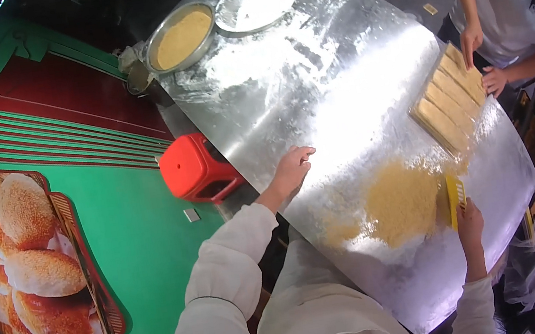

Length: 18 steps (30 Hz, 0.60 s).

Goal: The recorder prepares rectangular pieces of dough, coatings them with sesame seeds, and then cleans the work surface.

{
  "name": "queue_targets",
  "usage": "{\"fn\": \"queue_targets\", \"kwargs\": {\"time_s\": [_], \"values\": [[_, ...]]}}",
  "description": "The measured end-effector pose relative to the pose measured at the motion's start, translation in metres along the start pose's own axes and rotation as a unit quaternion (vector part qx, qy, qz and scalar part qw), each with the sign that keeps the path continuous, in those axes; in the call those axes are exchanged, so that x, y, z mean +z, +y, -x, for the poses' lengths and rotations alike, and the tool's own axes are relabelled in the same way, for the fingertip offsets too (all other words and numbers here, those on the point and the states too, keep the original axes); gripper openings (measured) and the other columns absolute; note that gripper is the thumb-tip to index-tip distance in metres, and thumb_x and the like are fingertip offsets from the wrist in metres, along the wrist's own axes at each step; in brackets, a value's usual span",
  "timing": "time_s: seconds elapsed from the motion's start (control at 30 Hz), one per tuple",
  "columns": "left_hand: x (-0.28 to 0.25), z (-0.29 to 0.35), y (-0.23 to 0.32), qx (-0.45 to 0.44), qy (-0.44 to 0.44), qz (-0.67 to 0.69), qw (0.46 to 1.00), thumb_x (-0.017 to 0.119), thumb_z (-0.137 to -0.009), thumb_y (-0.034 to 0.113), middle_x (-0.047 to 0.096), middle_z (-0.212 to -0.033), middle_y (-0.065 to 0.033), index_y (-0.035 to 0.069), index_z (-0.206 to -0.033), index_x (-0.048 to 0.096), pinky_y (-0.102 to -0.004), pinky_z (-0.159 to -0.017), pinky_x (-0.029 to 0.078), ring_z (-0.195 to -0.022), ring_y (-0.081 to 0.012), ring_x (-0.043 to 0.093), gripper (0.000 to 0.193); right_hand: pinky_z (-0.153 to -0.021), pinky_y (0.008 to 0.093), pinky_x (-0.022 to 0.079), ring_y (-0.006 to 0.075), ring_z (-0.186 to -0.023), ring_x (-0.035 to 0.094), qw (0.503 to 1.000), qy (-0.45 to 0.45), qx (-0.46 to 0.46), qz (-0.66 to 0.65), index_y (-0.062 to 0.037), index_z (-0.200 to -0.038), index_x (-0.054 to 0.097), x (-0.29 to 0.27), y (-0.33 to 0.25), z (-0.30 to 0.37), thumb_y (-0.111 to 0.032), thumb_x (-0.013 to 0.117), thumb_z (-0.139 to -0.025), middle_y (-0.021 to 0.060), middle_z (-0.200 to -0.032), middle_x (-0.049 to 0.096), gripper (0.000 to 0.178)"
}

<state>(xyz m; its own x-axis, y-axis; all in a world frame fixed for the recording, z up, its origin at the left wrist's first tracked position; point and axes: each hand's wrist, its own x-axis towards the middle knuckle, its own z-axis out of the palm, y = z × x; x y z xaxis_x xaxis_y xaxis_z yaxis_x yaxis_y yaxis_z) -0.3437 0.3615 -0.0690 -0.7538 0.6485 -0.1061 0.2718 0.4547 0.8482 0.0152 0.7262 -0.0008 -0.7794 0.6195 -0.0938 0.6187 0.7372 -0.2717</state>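
My right hand [469, 223] is closed around a yellow brush [454, 200], which stands on edge at the right side of a spread of pale yellow sesame-like grains [403, 202]. Its brownish lower part seems to touch the metal tabletop [341, 149]. Close to the table's left edge, my left hand [293, 170] holds nothing; its fingers are loosely bent and apart. Beyond the grains, a board or tray of long tan dough strips [448, 102] lies at the table's right edge.
A bowl of yellow grains [184, 37] and a bowl of white flour [257, 5] stand at the far end, with flour scattered before them. A co-worker [505, 0] touches the dough strips at right. A red stool [195, 169] stands left of the table.
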Motion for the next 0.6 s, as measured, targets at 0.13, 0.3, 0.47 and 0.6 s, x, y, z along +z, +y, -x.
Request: {"fn": "queue_targets", "kwargs": {"time_s": [0.13,0.3,0.47,0.6], "values": [[-0.073,-0.032,-0.012,-0.104,0.125,0.193,0.968,0.066,-0.085,0.019,0.06,-0.102,-0.0089,0.008,-0.133,0.05,-0.027,-0.067,0.048,-0.074,-0.0154,0.056,0.052,-0.071,0.0447,0.049,0.0388,-0.082,0.063,0.993,-0.005,0.083,-0.079,0.001,-0.1,0.059,-0.001,-0.003,0.009,-0.011,0.057,-0.087,0.0204,-0.089,0.065,0.018],[-0.233,-0.1,-0.097,-0.15,0.262,0.344,0.889,0.057,-0.094,0.034,0.06,-0.105,-0.0122,-0.001,-0.123,0.051,-0.0294,-0.072,0.051,-0.088,-0.0206,0.064,0.046,-0.07,0.0397,0.05,0.0311,-0.079,0.065,0.972,0.097,0.181,-0.116,0.0039,-0.107,0.059,0.001,-0.018,0.04,-0.013,0.055,-0.089,0.0179,-0.088,0.066,0.025],[-0.338,-0.176,-0.153,-0.186,0.34,0.471,0.792,0.055,-0.095,0.038,0.059,-0.103,-0.0237,-0.007,-0.128,0.037,-0.0382,-0.076,0.055,-0.089,-0.0342,0.065,0.059,-0.069,0.0374,0.051,0.0266,-0.079,0.066,0.96,0.115,0.24,-0.09,0.0031,-0.112,0.06,-0.002,-0.046,0.088,-0.015,0.055,-0.09,0.0147,-0.09,0.067,0.029],[-0.367,-0.224,-0.212,-0.13,0.297,0.566,0.758,0.06,-0.093,0.03,0.06,-0.102,-0.0216,-0.005,-0.12,0.044,-0.0364,-0.064,0.058,-0.079,-0.0335,0.066,0.047,-0.064,0.0376,0.051,0.025,-0.071,0.067,0.948,0.109,0.296,-0.031,0.0031,-0.102,0.063,-0.01,-0.084,0.123,-0.014,0.057,-0.086,0.0168,-0.081,0.068,0.025]]}}
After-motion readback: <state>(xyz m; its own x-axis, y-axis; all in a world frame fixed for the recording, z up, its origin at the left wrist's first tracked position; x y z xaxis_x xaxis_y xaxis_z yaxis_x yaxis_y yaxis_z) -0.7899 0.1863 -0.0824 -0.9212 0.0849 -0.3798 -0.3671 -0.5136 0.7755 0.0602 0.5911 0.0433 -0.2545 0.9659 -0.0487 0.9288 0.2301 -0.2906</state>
